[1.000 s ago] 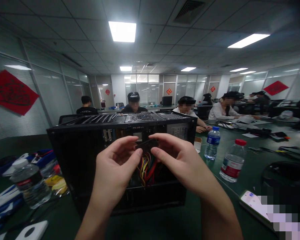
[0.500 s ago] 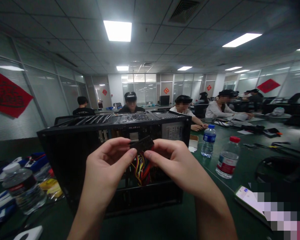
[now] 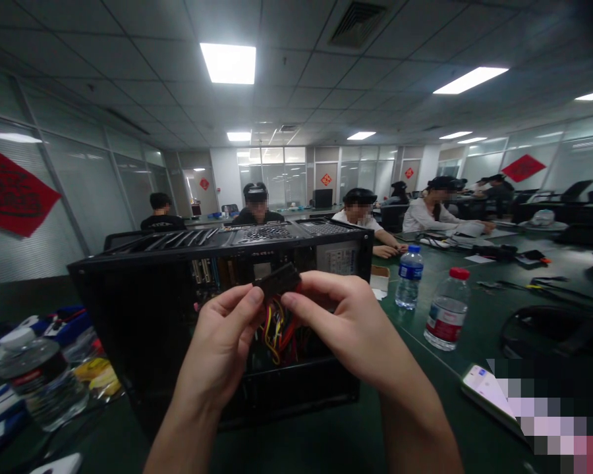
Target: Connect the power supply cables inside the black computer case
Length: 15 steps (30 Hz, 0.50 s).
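A black wide power connector (image 3: 279,279) is held up in front of the open side of a black computer case (image 3: 123,329). My left hand (image 3: 220,339) pinches its left end between thumb and forefinger. The right end is gripped by the thumb and fingers of my right hand (image 3: 346,313). Yellow, red and black wires (image 3: 275,334) hang below the connector, into the case. Behind my hands, inside the case, are a silver square part (image 3: 262,270) and a labelled grey power supply (image 3: 337,259). My hands hide part of the interior.
On the right stand a blue-capped bottle (image 3: 409,280) and a red-capped bottle (image 3: 447,313), with a phone (image 3: 489,395) nearer. At left are a large bottle (image 3: 44,382) and a yellow packet (image 3: 99,378). Co-workers sit beyond the case, one person's arm (image 3: 388,243) on the table.
My left fingers have shifted from an open curl into a tighter pinch at the connector's left end. My right hand keeps its hold. The view has moved slightly.
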{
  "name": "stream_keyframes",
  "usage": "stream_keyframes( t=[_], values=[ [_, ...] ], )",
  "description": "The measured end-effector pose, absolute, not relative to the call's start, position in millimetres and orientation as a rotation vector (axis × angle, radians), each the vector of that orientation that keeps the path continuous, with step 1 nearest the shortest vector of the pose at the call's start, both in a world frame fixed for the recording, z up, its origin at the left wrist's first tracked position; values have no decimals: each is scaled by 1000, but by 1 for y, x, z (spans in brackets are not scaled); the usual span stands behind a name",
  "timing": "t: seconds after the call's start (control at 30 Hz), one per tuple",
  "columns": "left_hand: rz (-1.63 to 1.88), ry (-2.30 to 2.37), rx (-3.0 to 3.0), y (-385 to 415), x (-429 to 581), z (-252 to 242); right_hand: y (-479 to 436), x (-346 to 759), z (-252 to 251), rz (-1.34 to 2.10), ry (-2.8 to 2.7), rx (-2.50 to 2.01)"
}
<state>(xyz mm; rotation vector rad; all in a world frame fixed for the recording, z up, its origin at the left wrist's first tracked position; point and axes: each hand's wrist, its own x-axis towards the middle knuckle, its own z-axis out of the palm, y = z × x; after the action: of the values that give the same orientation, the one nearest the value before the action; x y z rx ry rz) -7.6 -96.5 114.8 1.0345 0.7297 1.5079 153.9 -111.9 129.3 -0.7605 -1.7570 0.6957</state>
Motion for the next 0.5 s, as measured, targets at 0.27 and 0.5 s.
stream_keyframes(
  t=[0.27,0.5],
  values=[
    [1483,825,1330,-96,-21,111,-112,152,127,641,-1757,-784],
    [1520,874,1423,-90,-32,113,-111,137,125,506,-1806,-829]
  ],
)
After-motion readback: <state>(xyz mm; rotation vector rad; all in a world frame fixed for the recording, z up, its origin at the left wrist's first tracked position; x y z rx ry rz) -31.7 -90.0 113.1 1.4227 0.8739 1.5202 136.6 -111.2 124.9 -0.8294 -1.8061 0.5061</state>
